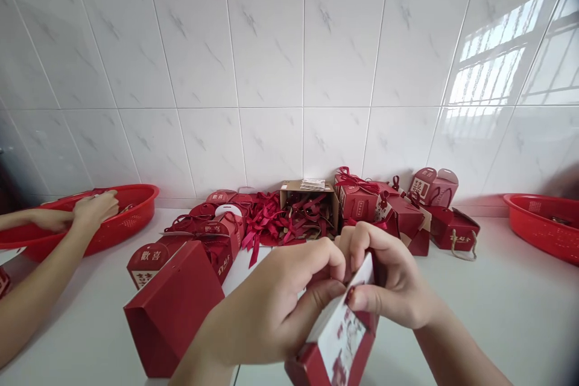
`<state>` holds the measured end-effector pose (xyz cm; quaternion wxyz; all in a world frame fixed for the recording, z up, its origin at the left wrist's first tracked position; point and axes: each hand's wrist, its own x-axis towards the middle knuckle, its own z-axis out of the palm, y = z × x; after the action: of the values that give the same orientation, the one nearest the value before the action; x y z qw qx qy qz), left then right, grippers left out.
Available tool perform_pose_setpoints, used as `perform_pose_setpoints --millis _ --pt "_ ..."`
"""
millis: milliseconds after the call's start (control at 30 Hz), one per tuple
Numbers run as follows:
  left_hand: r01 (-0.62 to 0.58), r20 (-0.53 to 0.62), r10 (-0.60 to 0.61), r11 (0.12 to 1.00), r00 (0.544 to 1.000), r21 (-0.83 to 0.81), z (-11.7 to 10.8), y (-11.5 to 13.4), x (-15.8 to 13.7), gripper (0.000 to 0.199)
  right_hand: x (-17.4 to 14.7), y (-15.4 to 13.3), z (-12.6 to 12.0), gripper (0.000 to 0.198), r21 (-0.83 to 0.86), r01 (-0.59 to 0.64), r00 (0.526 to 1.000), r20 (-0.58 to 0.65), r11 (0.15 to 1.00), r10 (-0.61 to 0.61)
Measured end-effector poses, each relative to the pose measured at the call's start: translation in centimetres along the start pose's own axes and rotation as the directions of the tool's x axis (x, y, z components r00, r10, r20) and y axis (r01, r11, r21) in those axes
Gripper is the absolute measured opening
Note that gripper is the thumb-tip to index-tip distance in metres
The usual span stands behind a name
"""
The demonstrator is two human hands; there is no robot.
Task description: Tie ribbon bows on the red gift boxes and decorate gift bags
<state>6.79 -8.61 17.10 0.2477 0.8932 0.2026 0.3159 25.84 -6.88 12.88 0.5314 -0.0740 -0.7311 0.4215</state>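
Close in front of me is a red and white gift box (340,338) with a flower picture on its side, tilted toward me. My left hand (275,301) pinches its upper edge between thumb and bent fingers. On the other side of that edge, my right hand (384,280) grips the box too, thumb on the near face. The two hands nearly meet at the top of the box, and their fingers hide part of it. Left of my left hand stands a plain red folded box (176,307) with an open end.
Several red gift boxes (362,202) with ribbons line the tiled wall. Between them lie loose red ribbons (265,217) and a cardboard box (312,186) of ribbons. Red plastic baskets stand at left (145,205) and right (538,223). Another person's hands (93,214) reach into the left basket.
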Motion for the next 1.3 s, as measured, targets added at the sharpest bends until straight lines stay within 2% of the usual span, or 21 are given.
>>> perform_pose_setpoints --millis 67,133,200,233,267,300,367,433,500,567,667,800,867,933,1000,1067,1167,1233,1300 --pt "0.098 -0.088 -0.098 0.995 0.991 -0.003 -0.2 -0.4 0.0 0.014 0.2 0.1 -0.7 0.025 -0.102 -0.031 0.999 -0.038 0.994 0.028" --pt "0.155 -0.288 -0.158 0.987 0.945 -0.033 -0.8 -0.8 0.0 0.013 0.5 0.2 -1.3 0.027 -0.203 -0.105 0.987 -0.141 0.974 0.077" --pt "0.164 -0.528 -0.160 0.986 0.834 -0.039 -1.3 -1.1 0.0 0.012 0.9 0.5 -1.8 0.032 -0.275 -0.224 0.939 -0.318 0.935 0.131" --pt "0.169 -0.610 -0.147 0.985 0.778 -0.023 -1.4 -1.1 0.0 0.014 1.1 0.8 -2.0 0.034 -0.297 -0.286 0.899 -0.413 0.911 0.147" --pt "0.186 -0.649 -0.139 0.982 0.748 0.004 -1.4 -1.1 0.0 0.018 1.3 1.1 -2.2 0.036 -0.316 -0.335 0.854 -0.500 0.888 0.144" --pt "0.221 -0.644 -0.144 0.975 0.751 0.039 -1.1 -1.1 0.1 0.021 1.5 1.4 -2.3 0.038 -0.340 -0.369 0.813 -0.569 0.865 0.123" --pt "0.320 -0.526 -0.198 0.935 0.827 0.151 0.0 -1.1 0.4 0.026 1.7 2.1 -2.4 0.040 -0.419 -0.391 0.763 -0.646 0.820 0.034" --pt "0.382 -0.376 -0.257 0.870 0.890 0.311 1.8 -1.6 1.1 0.028 1.9 2.6 -2.1 0.040 -0.507 -0.372 0.747 -0.660 0.778 -0.073" --pt "0.374 -0.355 -0.222 0.812 0.908 0.449 3.7 -2.5 1.8 0.031 1.9 2.9 -1.7 0.038 -0.560 -0.352 0.737 -0.660 0.750 -0.147" --pt "0.373 -0.418 -0.165 0.790 0.894 0.486 5.1 -3.6 2.5 0.033 1.9 3.0 -1.3 0.036 -0.574 -0.342 0.723 -0.666 0.744 -0.182" --pt "0.461 -0.490 -0.223 0.768 0.843 0.444 5.5 -4.8 3.0 0.036 1.8 3.1 -1.0 0.036 -0.583 -0.333 0.706 -0.676 0.741 -0.214" --pt "0.619 -0.571 -0.341 0.670 0.747 0.410 3.4 -5.2 2.7 0.035 1.9 3.2 -1.3 0.035 -0.590 -0.328 0.694 -0.680 0.738 -0.235" --pt "0.653 -0.621 -0.358 0.676 0.697 0.343 2.0 -5.5 2.2 0.031 1.9 3.1 -1.4 0.036 -0.574 -0.339 0.695 -0.687 0.746 -0.213" --pt "0.616 -0.594 -0.391 0.751 0.704 0.236 0.7 -5.9 1.6 0.027 1.8 3.0 -1.5 0.037 -0.557 -0.349 0.699 -0.690 0.754 -0.187" --pt "0.565 -0.501 -0.435 0.814 0.749 0.137 -0.5 -6.3 0.9 0.024 1.7 3.0 -1.5 0.037 -0.551 -0.357 0.698 -0.694 0.755 -0.177" --pt "0.530 -0.414 -0.459 0.846 0.786 0.068 -1.5 -6.3 0.4 0.026 1.7 3.0 -1.6 0.037 -0.556 -0.366 0.694 -0.697 0.746 -0.180" --pt "0.496 -0.367 -0.471 0.868 0.802 -0.031 -2.7 -5.6 -0.2 0.027 1.7 3.1 -1.7 0.036 -0.568 -0.368 0.695 -0.694 0.736 -0.188" --pt "0.471 -0.396 -0.463 0.878 0.792 -0.085 -3.4 -4.9 -0.5 0.024 1.8 3.2 -1.5 0.036 -0.580 -0.352 0.712 -0.675 0.734 -0.192" --pt "0.421 -0.513 -0.430 0.896 0.743 -0.141 -3.9 -4.3 -0.8 0.021 1.7 3.4 -0.9 0.035 -0.604 -0.317 0.760 -0.623 0.731 -0.185"
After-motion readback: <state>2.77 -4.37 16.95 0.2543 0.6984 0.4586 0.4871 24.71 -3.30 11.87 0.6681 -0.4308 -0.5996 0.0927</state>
